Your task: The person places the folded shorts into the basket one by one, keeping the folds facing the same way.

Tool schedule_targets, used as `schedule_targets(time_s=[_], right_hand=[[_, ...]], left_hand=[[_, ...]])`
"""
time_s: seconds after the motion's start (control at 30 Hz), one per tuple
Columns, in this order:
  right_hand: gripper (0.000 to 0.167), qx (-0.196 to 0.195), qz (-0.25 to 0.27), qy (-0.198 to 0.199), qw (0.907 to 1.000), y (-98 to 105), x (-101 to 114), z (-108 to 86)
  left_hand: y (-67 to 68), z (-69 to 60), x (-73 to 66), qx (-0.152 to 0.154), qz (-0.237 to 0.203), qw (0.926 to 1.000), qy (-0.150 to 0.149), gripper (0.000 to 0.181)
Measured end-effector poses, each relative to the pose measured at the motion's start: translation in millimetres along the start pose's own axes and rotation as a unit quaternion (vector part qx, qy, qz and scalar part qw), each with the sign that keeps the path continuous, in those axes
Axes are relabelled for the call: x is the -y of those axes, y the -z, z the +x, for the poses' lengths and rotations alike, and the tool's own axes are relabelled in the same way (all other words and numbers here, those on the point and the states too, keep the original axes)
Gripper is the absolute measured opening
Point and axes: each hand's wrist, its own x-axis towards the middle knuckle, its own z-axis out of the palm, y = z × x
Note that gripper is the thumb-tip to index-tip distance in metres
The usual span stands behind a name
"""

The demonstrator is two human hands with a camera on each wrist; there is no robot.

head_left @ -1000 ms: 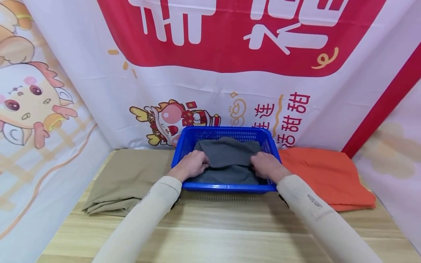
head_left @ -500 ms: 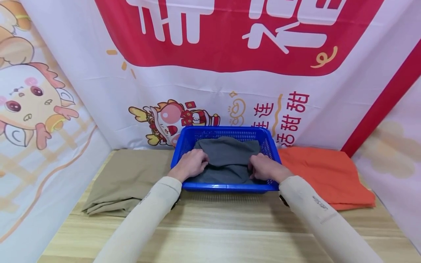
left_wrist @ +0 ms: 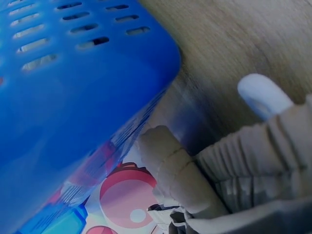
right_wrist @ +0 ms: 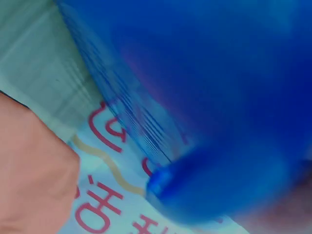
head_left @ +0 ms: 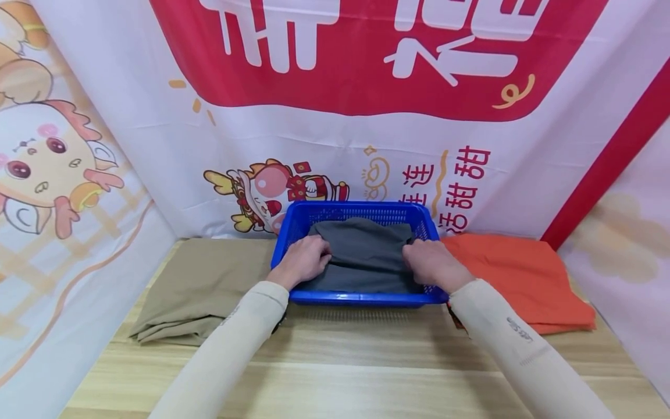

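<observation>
A folded dark grey cloth [head_left: 366,250] lies inside the blue plastic basket [head_left: 361,299], a crease running across its middle. My left hand [head_left: 306,260] reaches over the basket's left side, fingers curled on the cloth's left edge. At the opposite edge, my right hand [head_left: 431,265] pinches the cloth with bent fingers. Both sets of fingertips are partly hidden by the hands. Only the blue basket wall [left_wrist: 87,97] fills much of the left wrist view. In the right wrist view, the basket [right_wrist: 195,73] covers most of the hand.
A folded khaki cloth [head_left: 204,285] lies left of the basket, an orange one [head_left: 518,282] to its right. All stand on a wooden table [head_left: 356,378]. A printed white-and-red curtain [head_left: 324,125] hangs close behind the basket, with another printed sheet [head_left: 89,244] at the left.
My right hand first shifts slightly inward and toward me, then back out to the right, and the cloth's front portion looks flatter. My left hand stays nearly in place.
</observation>
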Motion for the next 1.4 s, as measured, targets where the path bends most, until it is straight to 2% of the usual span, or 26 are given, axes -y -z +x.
schedule_targets(time_s=[0.1, 0.2, 0.27, 0.33, 0.4, 0.5, 0.57, 0.63, 0.8, 0.9, 1.0, 1.07, 1.13, 1.2, 1.3, 1.4], right_hand=[[0.015, 0.012, -0.021, 0.019, 0.9995, -8.8, 5.1, 1.6], [0.012, 0.019, -0.013, 0.025, 0.9994, -16.0, 6.4, 2.3], [0.011, 0.013, -0.005, 0.019, 0.9997, -16.9, 5.7, 2.8], [0.011, -0.009, 0.004, 0.020, 0.9997, -15.0, 4.0, 3.2], [0.025, -0.036, 0.026, 0.022, 0.9988, -12.1, 2.0, 4.0], [0.061, -0.055, 0.069, 0.025, 0.9958, -10.3, -1.1, 4.6], [0.076, -0.038, 0.102, 0.018, 0.9939, -11.5, -2.0, 5.7], [0.081, -0.011, 0.118, 0.011, 0.9929, -15.1, -1.8, 7.0], [0.062, 0.037, 0.081, 0.015, 0.9959, -27.1, 1.4, 11.3], [0.051, 0.047, 0.062, 0.022, 0.9967, -32.3, 3.3, 14.0], [0.036, 0.047, 0.070, 0.022, 0.9962, -33.6, 3.9, 15.8], [0.024, 0.042, 0.072, 0.022, 0.9963, -33.4, 4.3, 15.4], [0.018, 0.031, 0.066, 0.029, 0.9969, -32.6, 4.2, 14.2], [0.023, 0.012, 0.054, 0.035, 0.9979, -30.7, 4.3, 11.4], [0.041, -0.020, 0.058, 0.030, 0.9977, -25.8, 4.3, 6.5], [0.050, -0.053, 0.091, 0.019, 0.9942, -20.5, 3.9, 4.5]], left_hand=[[-0.5, -1.7, 0.1, 0.028, -0.005, 0.9995, -0.010, 0.019], [-2.1, -3.1, 0.5, 0.053, -0.006, 0.9983, -0.022, 0.026], [-2.7, -3.6, 0.9, 0.057, -0.003, 0.9981, -0.025, 0.031], [-2.4, -3.5, 1.3, 0.052, 0.006, 0.9983, -0.025, 0.036], [-1.3, -3.2, 1.5, 0.044, 0.013, 0.9987, -0.023, 0.041], [-0.2, -2.3, 1.2, 0.033, 0.018, 0.9990, -0.023, 0.047], [0.3, -1.9, 1.1, 0.025, 0.014, 0.9993, -0.023, 0.048], [0.4, -1.6, 1.2, 0.021, 0.008, 0.9994, -0.027, 0.046], [-0.5, -2.2, 1.3, 0.053, -0.011, 0.9978, -0.038, 0.036], [-1.2, -3.3, 0.9, 0.086, -0.021, 0.9952, -0.040, 0.024], [-0.7, -3.9, 0.4, 0.094, -0.032, 0.9944, -0.038, 0.018], [0.0, -4.6, 0.2, 0.083, -0.030, 0.9955, -0.035, 0.020], [0.6, -5.2, 0.6, 0.060, -0.025, 0.9975, -0.030, 0.024], [1.0, -5.1, 1.1, 0.033, -0.015, 0.9990, -0.027, 0.027], [1.0, -3.7, 1.7, -0.004, -0.003, 0.9997, -0.024, 0.028], [0.2, -1.2, 2.7, -0.014, -0.004, 0.9998, -0.016, 0.025]])
